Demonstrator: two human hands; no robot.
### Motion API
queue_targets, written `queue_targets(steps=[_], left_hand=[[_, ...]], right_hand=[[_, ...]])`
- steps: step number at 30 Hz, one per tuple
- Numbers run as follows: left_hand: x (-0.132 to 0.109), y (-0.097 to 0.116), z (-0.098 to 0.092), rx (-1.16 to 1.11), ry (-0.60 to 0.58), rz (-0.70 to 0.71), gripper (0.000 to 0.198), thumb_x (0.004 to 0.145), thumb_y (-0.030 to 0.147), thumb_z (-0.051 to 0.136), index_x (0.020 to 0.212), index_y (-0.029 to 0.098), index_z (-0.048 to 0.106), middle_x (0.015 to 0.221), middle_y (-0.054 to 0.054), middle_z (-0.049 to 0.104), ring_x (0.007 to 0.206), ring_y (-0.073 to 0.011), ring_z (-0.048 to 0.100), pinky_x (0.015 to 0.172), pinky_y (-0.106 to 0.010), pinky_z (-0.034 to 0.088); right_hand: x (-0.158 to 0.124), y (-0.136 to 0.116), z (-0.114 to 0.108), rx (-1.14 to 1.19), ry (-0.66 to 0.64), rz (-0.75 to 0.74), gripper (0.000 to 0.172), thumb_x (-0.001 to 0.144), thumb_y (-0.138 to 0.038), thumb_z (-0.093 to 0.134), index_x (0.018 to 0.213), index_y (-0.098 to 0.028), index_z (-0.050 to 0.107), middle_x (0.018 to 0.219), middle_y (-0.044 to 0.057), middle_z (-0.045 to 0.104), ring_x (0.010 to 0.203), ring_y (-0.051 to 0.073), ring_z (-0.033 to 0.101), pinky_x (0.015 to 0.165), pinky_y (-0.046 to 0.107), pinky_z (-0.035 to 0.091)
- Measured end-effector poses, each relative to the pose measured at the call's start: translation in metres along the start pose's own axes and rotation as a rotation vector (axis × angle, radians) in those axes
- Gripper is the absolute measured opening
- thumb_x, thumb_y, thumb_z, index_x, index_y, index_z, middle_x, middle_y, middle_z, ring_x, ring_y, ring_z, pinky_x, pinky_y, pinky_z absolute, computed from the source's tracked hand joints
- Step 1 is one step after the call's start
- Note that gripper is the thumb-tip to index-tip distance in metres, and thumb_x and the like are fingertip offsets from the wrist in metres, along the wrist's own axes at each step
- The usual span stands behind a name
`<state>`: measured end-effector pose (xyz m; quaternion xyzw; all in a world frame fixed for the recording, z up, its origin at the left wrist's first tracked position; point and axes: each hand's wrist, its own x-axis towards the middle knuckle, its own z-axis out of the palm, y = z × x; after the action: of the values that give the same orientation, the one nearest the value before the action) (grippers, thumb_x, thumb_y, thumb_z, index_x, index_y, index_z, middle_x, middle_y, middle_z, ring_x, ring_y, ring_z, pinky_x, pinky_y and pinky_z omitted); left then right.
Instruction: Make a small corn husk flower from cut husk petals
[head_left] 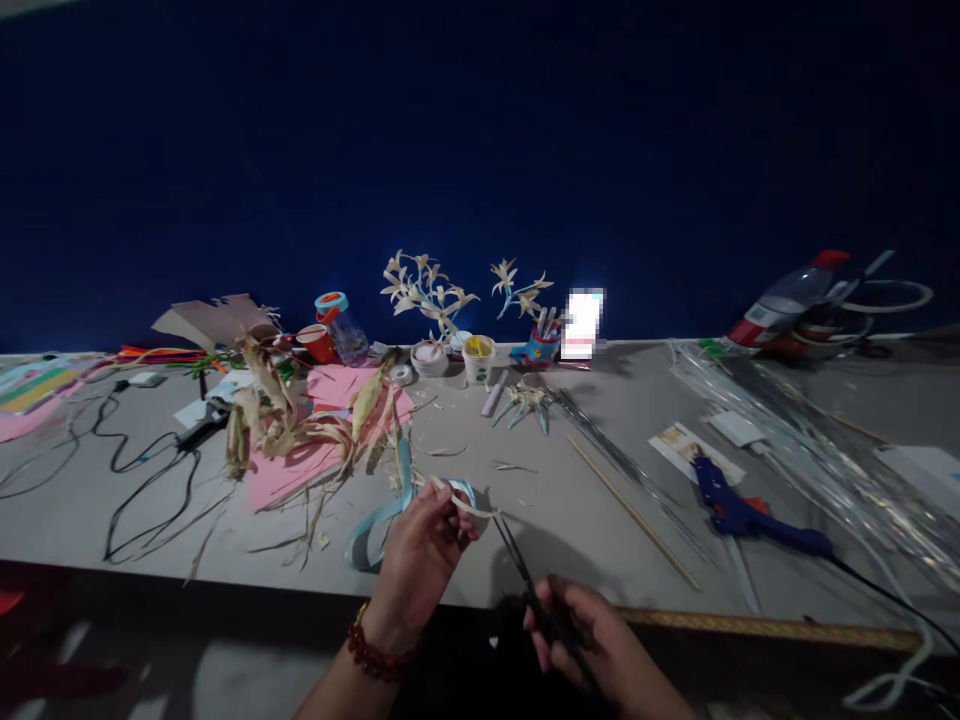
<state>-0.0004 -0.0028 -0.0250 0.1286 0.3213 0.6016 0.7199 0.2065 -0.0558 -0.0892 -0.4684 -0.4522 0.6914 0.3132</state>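
Note:
My left hand (426, 535), with a bracelet of dark red beads at its wrist, pinches a narrow pale strip of corn husk (474, 510). The strip's free end points right. In my right hand (589, 635) are dark-handled scissors (517, 555), their blades angled up toward that end; whether they touch the strip I cannot tell. Behind and left of my left hand lies a light blue ribbon (367, 530), partly hidden by it. Dried corn husks (277, 420) are heaped farther left on pink paper (274, 480).
A blue glue gun (739, 510) lies at the right, near clear plastic wrapping (810, 440). A thin stick (637, 515) and metal wires (607, 440) cross the table. Husk flowers (427, 285), small cups (478, 360) and a lit phone (582, 322) stand at the back. Black cables (150, 465) trail at the left.

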Motion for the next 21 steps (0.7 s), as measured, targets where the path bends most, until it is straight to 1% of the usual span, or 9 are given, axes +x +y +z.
queue_targets(steps=[4, 7, 10, 16, 21], left_hand=[[0.008, -0.002, 0.005, 0.024, -0.002, -0.007, 0.026, 0.079, 0.024, 0.079, 0.074, 0.016, 0.055, 0.068, 0.003, 0.059, 0.061, -0.0091, 0.056, 0.062, -0.023, 0.047], [0.015, -0.004, 0.007, 0.013, -0.027, -0.031, 0.027, 0.079, 0.025, 0.080, 0.074, 0.016, 0.055, 0.070, 0.002, 0.060, 0.062, -0.0094, 0.057, 0.062, -0.023, 0.046], [0.022, -0.005, 0.009, 0.010, -0.024, -0.066, 0.027, 0.079, 0.025, 0.079, 0.075, 0.016, 0.055, 0.070, 0.001, 0.062, 0.062, -0.0098, 0.058, 0.062, -0.023, 0.047], [0.031, -0.002, 0.013, 0.026, -0.008, -0.085, 0.026, 0.079, 0.024, 0.079, 0.074, 0.016, 0.056, 0.070, 0.001, 0.064, 0.061, -0.0095, 0.058, 0.062, -0.023, 0.048], [0.034, -0.003, 0.013, 0.065, -0.021, -0.073, 0.023, 0.082, 0.024, 0.077, 0.075, 0.016, 0.057, 0.069, 0.000, 0.065, 0.062, -0.0101, 0.059, 0.064, -0.023, 0.049]], right_hand=[[0.019, -0.018, 0.000, 0.027, -0.094, 0.006, 0.059, 0.063, -0.071, 0.078, 0.088, -0.021, 0.060, 0.086, 0.003, 0.064, 0.065, 0.014, 0.056, 0.065, 0.027, 0.047], [0.027, -0.024, 0.000, 0.025, -0.126, 0.004, 0.054, 0.067, -0.067, 0.078, 0.086, -0.020, 0.059, 0.081, 0.001, 0.061, 0.063, 0.013, 0.054, 0.064, 0.026, 0.046], [0.031, -0.026, -0.003, 0.054, -0.126, 0.004, 0.051, 0.069, -0.064, 0.078, 0.086, -0.020, 0.059, 0.074, -0.001, 0.059, 0.059, 0.012, 0.051, 0.061, 0.025, 0.045], [0.035, -0.032, -0.013, 0.020, -0.096, 0.006, 0.055, 0.064, -0.067, 0.079, 0.083, -0.020, 0.057, 0.076, -0.001, 0.062, 0.053, 0.010, 0.051, 0.056, 0.025, 0.042], [0.035, -0.039, -0.015, -0.039, -0.051, 0.000, 0.049, 0.068, -0.063, 0.077, 0.082, -0.020, 0.059, 0.076, 0.000, 0.064, 0.054, 0.009, 0.053, 0.056, 0.025, 0.042]])
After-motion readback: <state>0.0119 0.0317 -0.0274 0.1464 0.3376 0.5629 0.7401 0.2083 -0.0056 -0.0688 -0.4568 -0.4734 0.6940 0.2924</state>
